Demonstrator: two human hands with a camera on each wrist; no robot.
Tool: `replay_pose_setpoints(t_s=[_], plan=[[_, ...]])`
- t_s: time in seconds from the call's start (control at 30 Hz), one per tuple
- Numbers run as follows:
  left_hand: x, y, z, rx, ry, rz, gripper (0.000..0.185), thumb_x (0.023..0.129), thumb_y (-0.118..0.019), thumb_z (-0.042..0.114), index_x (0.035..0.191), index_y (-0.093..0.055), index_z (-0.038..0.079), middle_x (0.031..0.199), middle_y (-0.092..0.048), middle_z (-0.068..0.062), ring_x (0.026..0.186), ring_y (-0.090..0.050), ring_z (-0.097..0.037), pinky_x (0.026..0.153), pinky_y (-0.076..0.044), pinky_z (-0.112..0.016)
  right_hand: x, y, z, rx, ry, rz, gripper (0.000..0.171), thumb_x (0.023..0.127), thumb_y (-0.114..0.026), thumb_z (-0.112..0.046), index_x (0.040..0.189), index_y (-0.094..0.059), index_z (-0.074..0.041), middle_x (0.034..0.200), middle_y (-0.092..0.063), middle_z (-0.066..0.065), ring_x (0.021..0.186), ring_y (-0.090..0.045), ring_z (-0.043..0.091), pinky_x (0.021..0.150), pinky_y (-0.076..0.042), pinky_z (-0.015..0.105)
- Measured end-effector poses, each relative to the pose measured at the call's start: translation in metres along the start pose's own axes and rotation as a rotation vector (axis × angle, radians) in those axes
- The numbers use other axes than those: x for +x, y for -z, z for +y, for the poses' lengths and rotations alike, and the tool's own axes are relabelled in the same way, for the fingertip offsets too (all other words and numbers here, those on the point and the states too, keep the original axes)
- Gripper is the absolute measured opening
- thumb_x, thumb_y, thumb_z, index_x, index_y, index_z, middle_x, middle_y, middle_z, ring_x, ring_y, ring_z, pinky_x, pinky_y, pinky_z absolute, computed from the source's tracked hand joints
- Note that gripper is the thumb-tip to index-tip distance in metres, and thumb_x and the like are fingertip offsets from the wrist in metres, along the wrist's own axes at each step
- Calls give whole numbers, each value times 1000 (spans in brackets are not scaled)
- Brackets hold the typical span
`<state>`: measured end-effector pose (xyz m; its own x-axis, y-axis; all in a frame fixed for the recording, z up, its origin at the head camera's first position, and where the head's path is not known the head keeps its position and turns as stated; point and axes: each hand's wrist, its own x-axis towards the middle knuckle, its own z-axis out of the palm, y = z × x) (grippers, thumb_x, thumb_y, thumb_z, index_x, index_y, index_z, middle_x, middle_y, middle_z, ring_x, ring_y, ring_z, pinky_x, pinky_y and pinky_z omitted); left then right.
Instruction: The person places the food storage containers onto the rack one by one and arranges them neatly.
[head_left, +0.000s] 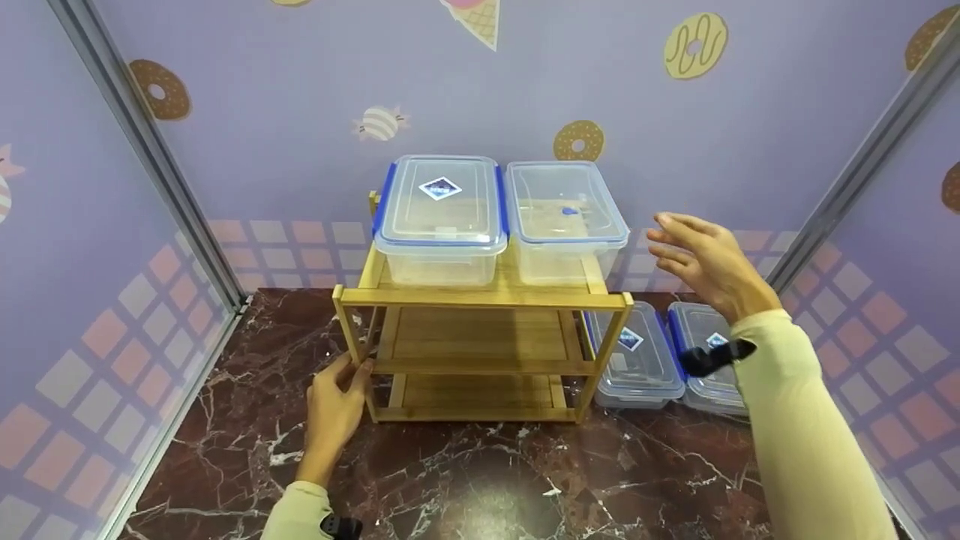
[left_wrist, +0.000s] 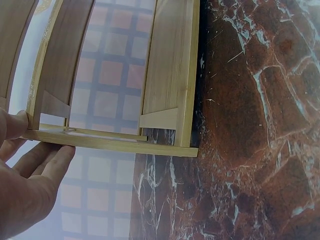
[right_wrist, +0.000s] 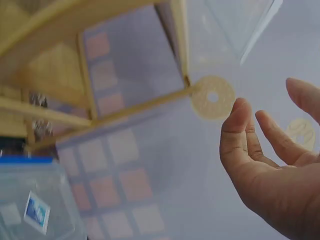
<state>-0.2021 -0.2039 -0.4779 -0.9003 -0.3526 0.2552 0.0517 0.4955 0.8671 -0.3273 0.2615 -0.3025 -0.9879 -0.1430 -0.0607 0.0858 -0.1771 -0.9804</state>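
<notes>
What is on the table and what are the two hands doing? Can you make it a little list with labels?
shelf: wooden rack with three levels, standing on the marble table
top level: two clear boxes side by side, left box with blue clips, right box
beside rack: two more clear boxes on the table, to its right
left hand: holds the rack's front left post
right hand: open in the air, near the right box, touching nothing
</notes>
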Motion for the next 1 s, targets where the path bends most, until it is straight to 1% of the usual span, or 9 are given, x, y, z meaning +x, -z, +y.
replay_pose_setpoints(t_s=[0.17,0.27,0.37,0.43,0.53,0.67,0.8,0.93,1.0], plan=[[0,1,1,5,-3,-2,26,92,-62,30,111,-68,14,100,-71,-9,89,-68,-25,80,-53,-46,-10,22,19,-38,-51,8,60,88,-67,-27,137,-39,-7,119,-58,7,112,-55,23,96,-46,33],[0,1,1,0,-3,-15,27,93,-61,30,113,-67,13,101,-71,-11,90,-68,-27,79,-54,-46,-15,34,36,-37,-73,7,61,88,-67,-24,138,-37,-5,116,-61,5,106,-58,20,92,-48,31],[-1,2,0,-18,-2,-41,31,94,-60,28,119,-64,10,106,-69,-15,96,-67,-31,82,-53,-48,-19,46,56,-74,-74,9,59,88,-68,-19,137,-38,-4,113,-63,4,99,-61,17,87,-50,29],[-1,2,0,-25,0,-55,34,94,-60,27,122,-62,9,109,-67,-18,99,-65,-34,83,-52,-49,-22,52,69,-133,-67,17,58,87,-69,-18,135,-41,-3,113,-63,4,96,-62,16,84,-52,28],[-1,2,0,-21,9,-60,36,94,-59,29,124,-61,9,110,-67,-19,100,-64,-35,85,-51,-50,-26,61,89,-279,-50,54,58,86,-71,-22,134,-44,-2,113,-61,4,94,-62,14,81,-53,27],[-2,1,0,-11,20,-58,40,94,-59,33,126,-60,9,112,-66,-20,99,-65,-35,86,-50,-50,-31,72,113,-457,-44,97,65,86,-70,-30,136,-43,1,116,-59,7,93,-62,12,84,-53,31],[-1,1,0,-3,20,-49,39,93,-59,34,124,-61,10,110,-67,-18,99,-65,-34,87,-50,-50,-35,82,131,-533,-63,133,68,87,-69,-33,137,-42,4,118,-58,13,91,-62,11,87,-52,36],[0,1,0,-4,5,-33,34,93,-60,32,120,-64,11,107,-69,-15,97,-66,-31,86,-51,-49,-39,87,143,-575,-95,152,70,87,-68,-34,138,-41,5,127,-52,25,97,-63,21,86,-52,35],[0,1,0,-4,3,-28,33,93,-61,32,120,-64,13,106,-69,-14,96,-67,-30,85,-51,-49,-40,89,147,-590,-114,159,69,88,-68,-34,138,-40,4,131,-49,27,102,-62,26,86,-53,34]])
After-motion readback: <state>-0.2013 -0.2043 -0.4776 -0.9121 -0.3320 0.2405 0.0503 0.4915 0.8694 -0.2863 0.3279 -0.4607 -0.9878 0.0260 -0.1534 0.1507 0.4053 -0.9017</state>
